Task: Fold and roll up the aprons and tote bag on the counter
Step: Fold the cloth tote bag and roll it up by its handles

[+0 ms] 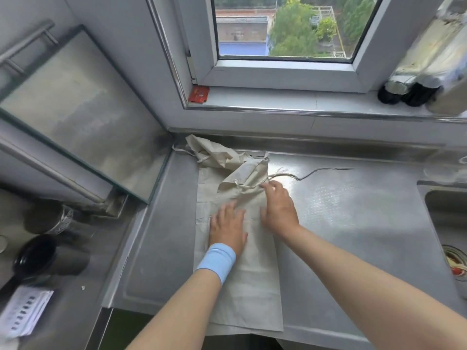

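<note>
Beige cloth, a long folded apron [252, 286], lies flat on the steel counter [353, 236]; its near edge reaches the counter's front lip and hangs slightly over. The left hand [227, 229], with a light blue wristband [217, 261] at the wrist, rests palm down on the apron's middle; its fingers are straight and spread, holding nothing. The right hand [279, 210] lies just beside it at the apron's right edge; its fingers are extended and pressed on the fabric, the fingertips at the spot where a tie string [326, 170] leaves the cloth; no grip on the string can be confirmed. The apron's far portion is folded over on a diagonal; the string trails to the right across bare steel. Beyond, in the back corner of the counter, a crumpled cloth [212, 151] of the same colour touches the apron; whether it is an apron or the tote bag cannot be told. To the right, a sink [444, 205] is set into the counter, well apart from the cloth. To the left, on a lower surface, stand dark cups [38, 256] and a printed paper sheet [22, 314]; above them is a tilted glass panel [75, 109]. Farthest, the window sill [278, 102] carries a red packet [199, 94] at its left end and dark-capped bottles [404, 93] at its right.
</note>
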Motion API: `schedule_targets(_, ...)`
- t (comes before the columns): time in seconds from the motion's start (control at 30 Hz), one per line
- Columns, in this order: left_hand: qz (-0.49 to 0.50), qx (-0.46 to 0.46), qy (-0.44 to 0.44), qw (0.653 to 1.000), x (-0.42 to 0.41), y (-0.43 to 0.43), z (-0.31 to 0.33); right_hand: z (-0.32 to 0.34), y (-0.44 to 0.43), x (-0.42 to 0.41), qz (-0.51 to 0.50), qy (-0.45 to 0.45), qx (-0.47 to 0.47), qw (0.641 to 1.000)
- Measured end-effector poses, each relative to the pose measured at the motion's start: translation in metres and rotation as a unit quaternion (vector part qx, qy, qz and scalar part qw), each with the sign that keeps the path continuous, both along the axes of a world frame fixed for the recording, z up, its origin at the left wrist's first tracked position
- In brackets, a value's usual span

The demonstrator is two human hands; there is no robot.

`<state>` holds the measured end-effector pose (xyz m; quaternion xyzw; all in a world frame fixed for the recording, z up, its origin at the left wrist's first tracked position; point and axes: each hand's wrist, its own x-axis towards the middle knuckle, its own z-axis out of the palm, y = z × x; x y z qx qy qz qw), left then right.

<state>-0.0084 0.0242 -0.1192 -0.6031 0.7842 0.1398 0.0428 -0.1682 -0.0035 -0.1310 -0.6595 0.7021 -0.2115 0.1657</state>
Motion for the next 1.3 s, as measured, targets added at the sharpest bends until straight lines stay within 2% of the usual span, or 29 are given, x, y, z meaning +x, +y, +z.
schedule_targets(0.03, 0.013, 0.035, -0.024, 0.999, 0.006, 0.000, -0.002, -0.006, 0.008, 0.003, 0.055, 0.044, 0.007, 0.997)
schedule_targets(0.13, 0.003, 0.154, -0.081, 0.985, 0.022, 0.004, -0.008, -0.013, 0.024, 0.012, 0.164, 0.112, 0.138, 0.970)
schedule_targets(0.23, -0.031, 0.140, -0.100, 0.985, 0.032, 0.007, -0.003, -0.005, 0.024, 0.016, 0.155, 0.152, 0.142, 0.966)
schedule_targets(0.3, -0.035, 0.097, -0.091, 0.991, 0.036, 0.003, 0.005, 0.006, 0.016, 0.015, 0.115, 0.121, 0.118, 0.979)
schedule_targets(0.37, -0.006, 0.073, -0.060, 0.995, 0.037, -0.005, 0.012, 0.015, 0.004, 0.009, 0.066, 0.119, 0.086, 0.987)
schedule_targets(0.47, 0.058, 0.090, 0.052, 0.993, 0.037, -0.020, 0.014, 0.020, -0.016, -0.002, 0.041, 0.147, 0.100, 0.983)
schedule_targets(0.57, 0.048, 0.070, 0.136, 0.987, 0.028, -0.030, 0.018, 0.013, -0.031, -0.011, 0.087, 0.182, 0.116, 0.972)
schedule_targets(0.67, 0.046, 0.041, 0.192, 0.979, 0.011, -0.038, 0.030, 0.008, -0.036, -0.014, 0.150, 0.274, 0.131, 0.941)
schedule_targets(0.73, 0.102, 0.102, 0.214, 0.966, 0.000, -0.044, 0.038, 0.014, -0.039, -0.013, 0.146, 0.281, 0.150, 0.937)
schedule_targets(0.8, 0.156, 0.244, 0.244, 0.926, -0.012, -0.049, 0.040, 0.027, -0.043, -0.010, 0.097, 0.185, 0.184, 0.960)
schedule_targets(0.83, 0.168, 0.304, 0.262, 0.900, -0.018, -0.051, 0.042, 0.036, -0.045, -0.007, 0.065, 0.099, 0.208, 0.971)
schedule_targets(0.87, 0.182, 0.339, 0.295, 0.875, -0.024, -0.053, 0.043, 0.043, -0.050, -0.004, 0.034, -0.028, 0.238, 0.970)
schedule_targets(0.9, 0.201, 0.355, 0.350, 0.843, -0.028, -0.055, 0.045, 0.052, -0.054, 0.000, 0.009, -0.179, 0.275, 0.945)
schedule_targets(0.97, 0.226, 0.375, 0.474, 0.764, -0.031, -0.058, 0.055, 0.073, -0.060, 0.008, -0.006, -0.414, 0.342, 0.843)
schedule_targets(1.0, 0.234, 0.387, 0.512, 0.731, -0.029, -0.060, 0.062, 0.083, -0.063, 0.011, 0.000, -0.478, 0.353, 0.805)
schedule_targets(1.03, 0.243, 0.399, 0.523, 0.712, -0.024, -0.061, 0.069, 0.091, -0.067, 0.013, 0.002, -0.512, 0.350, 0.785)
schedule_targets(1.07, 0.255, 0.413, 0.507, 0.712, -0.017, -0.064, 0.072, 0.096, -0.070, 0.016, 0.001, -0.526, 0.340, 0.780)
schedule_targets(1.13, 0.270, 0.421, 0.423, 0.756, 0.004, -0.069, 0.075, 0.100, -0.075, 0.021, -0.019, -0.521, 0.313, 0.794)
schedule_targets(1.2, 0.291, 0.384, 0.361, 0.799, 0.030, -0.078, 0.077, 0.095, -0.078, 0.028, -0.046, -0.477, 0.293, 0.827)
schedule_targets(1.23, 0.310, 0.346, 0.364, 0.807, 0.044, -0.082, 0.079, 0.091, -0.078, 0.033, -0.043, -0.417, 0.270, 0.866)
schedule_targets(1.3, 0.357, 0.261, 0.427, 0.789, 0.071, -0.091, 0.085, 0.080, -0.079, 0.041, 0.028, -0.192, 0.190, 0.962)
